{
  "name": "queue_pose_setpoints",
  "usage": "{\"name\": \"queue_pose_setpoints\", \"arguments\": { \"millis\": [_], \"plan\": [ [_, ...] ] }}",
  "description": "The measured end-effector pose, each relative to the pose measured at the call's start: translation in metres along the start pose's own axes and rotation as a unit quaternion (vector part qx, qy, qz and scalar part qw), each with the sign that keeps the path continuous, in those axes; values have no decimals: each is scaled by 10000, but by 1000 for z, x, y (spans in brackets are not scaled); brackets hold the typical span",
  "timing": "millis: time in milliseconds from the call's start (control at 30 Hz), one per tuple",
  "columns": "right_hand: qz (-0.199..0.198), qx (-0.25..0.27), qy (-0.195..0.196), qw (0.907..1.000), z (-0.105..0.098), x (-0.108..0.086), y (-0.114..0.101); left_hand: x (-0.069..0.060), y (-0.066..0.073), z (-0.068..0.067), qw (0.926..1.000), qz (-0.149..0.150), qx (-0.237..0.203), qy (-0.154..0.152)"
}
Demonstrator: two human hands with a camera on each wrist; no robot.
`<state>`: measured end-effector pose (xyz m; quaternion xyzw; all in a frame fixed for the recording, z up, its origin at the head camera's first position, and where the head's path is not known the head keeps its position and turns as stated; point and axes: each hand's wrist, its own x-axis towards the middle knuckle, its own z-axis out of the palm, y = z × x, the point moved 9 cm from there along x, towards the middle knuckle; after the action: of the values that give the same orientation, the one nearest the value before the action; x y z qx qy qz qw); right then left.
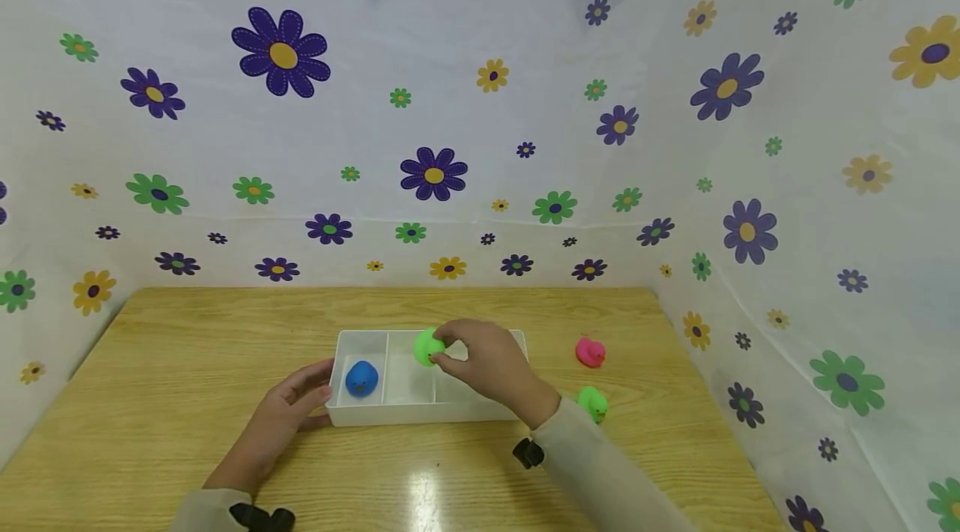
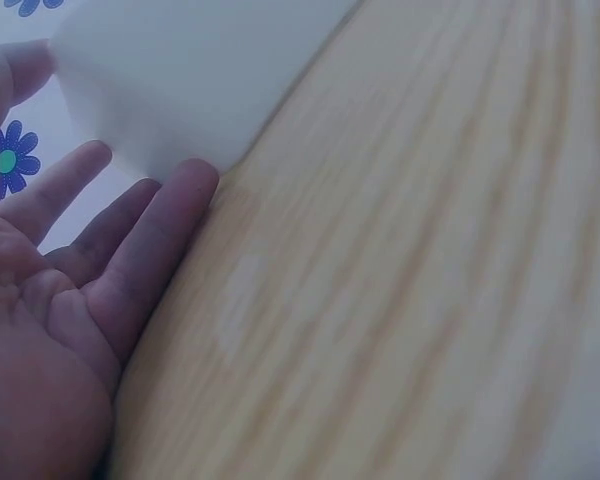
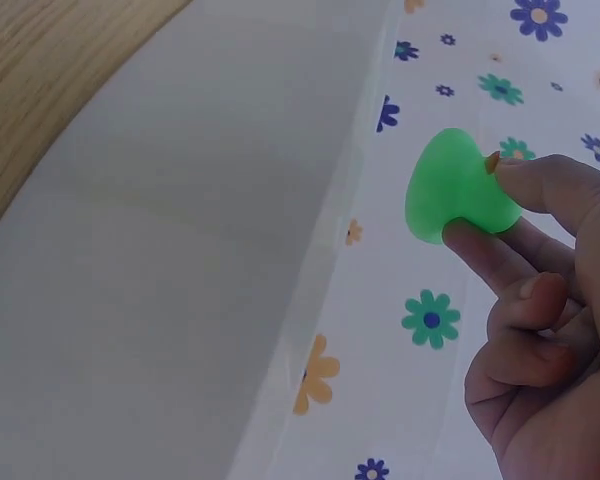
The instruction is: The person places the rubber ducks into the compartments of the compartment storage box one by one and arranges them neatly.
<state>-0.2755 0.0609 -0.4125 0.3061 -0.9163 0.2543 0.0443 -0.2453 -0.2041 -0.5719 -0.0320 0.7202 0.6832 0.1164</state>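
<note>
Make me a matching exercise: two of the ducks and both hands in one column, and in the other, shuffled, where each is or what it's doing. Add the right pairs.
Column one
1. Blue rubber duck
2. Right hand
3. Pink rubber duck
4. Left hand

Column two
A. On the wooden table, to the right of the tray
B. Touching the left end of the tray
C. In the left-end compartment of the white tray
D. Pinching a green rubber duck above the tray

Right pairs: 1-C, 2-D, 3-A, 4-B
</note>
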Motion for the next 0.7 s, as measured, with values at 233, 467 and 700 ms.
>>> {"name": "queue_pose_setpoints", "arguments": {
  "millis": [233,467,700],
  "plan": [
    [150,-213,-332,9991,25,10,-2,-2,1,1,10000,36,22,-49],
    [30,-584,-634,9963,47,15,-6,-2,1,-1,10000,45,-12,-74],
    [196,-749,-912,9928,65,16,-1,-2,1,1,9999,135,-9,-96]
  ]
}}
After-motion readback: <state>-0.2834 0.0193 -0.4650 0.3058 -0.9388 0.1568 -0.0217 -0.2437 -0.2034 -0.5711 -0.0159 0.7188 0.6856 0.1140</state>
